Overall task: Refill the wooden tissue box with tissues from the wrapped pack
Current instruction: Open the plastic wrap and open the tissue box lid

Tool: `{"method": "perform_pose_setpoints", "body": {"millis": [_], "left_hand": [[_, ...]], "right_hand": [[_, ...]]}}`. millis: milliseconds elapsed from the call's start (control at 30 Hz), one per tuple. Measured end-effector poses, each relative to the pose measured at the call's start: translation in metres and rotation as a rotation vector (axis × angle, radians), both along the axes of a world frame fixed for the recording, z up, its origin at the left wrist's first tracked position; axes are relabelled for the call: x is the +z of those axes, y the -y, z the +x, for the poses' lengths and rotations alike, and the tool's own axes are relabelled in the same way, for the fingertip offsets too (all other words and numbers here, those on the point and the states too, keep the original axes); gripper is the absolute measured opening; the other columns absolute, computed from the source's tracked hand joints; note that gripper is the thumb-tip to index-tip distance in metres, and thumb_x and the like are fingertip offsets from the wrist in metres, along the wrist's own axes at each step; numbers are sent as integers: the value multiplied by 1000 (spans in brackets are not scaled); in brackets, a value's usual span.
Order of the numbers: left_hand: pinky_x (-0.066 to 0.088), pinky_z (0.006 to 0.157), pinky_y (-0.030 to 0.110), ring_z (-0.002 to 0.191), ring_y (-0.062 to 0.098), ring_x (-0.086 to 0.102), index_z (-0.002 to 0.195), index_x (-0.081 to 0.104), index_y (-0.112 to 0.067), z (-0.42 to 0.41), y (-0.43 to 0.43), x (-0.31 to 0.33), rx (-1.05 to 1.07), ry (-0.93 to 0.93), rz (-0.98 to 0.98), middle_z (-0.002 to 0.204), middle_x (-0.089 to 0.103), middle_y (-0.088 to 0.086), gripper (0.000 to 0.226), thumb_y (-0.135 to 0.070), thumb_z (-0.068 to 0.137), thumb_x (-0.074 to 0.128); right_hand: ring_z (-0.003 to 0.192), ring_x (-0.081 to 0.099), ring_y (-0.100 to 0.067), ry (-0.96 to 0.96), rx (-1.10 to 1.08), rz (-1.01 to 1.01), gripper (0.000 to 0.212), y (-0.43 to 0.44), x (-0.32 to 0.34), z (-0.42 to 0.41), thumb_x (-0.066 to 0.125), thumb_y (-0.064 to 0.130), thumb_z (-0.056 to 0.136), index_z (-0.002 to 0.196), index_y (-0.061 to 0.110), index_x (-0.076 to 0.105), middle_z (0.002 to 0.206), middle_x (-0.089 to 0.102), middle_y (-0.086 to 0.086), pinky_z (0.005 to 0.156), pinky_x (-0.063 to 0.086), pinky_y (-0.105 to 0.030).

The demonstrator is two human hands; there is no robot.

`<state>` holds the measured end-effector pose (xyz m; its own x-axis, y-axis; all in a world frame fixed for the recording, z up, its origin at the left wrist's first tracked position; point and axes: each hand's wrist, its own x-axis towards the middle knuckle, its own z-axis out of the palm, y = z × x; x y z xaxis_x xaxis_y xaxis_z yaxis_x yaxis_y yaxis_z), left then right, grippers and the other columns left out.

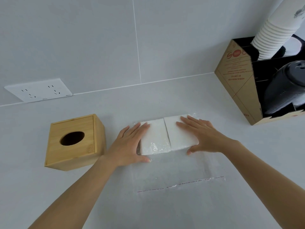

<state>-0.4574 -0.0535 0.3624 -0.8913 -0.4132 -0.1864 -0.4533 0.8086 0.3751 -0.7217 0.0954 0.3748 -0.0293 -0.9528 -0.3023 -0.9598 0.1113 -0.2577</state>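
The wooden tissue box [72, 156] stands on the left of the grey counter, its lid closed and its oval hole dark. To its right lies the wrapped pack [166, 134]: two white tissue stacks side by side inside clear plastic. The empty end of the clear wrap [179, 177] stretches flat toward me, ending in a strip with red print. My left hand [130, 144] lies on the left stack, fingers over the top and thumb at its near edge. My right hand [203, 138] rests on the right stack the same way, thumb at the near edge.
A cardboard organiser [237, 83] at the back right holds a stack of white paper cups [270, 32] and black lids [285, 86]. A white double socket [39, 90] sits on the tiled wall at the back left. The wall runs close behind the pack.
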Motion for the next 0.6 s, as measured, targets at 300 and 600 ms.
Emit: {"method": "perform_pose_setpoints", "body": {"millis": [300, 600], "left_hand": [[-5, 112, 26, 137, -7, -7, 147, 10, -33, 7, -3, 8, 50, 42, 90, 156, 4, -18, 95, -59, 72, 64], [15, 103, 24, 135, 11, 23, 142, 25, -38, 6, -1, 54, 136, 236, 398, 150, 26, -17, 81, -49, 75, 69]], "right_hand": [[144, 3, -8, 75, -13, 33, 102, 1, 8, 3, 72, 54, 69, 148, 36, 9, 158, 6, 14, 110, 12, -35], [107, 48, -12, 334, -143, 287, 69, 11, 48, -1, 78, 42, 62, 118, 46, 37, 125, 46, 16, 92, 41, -33]]}}
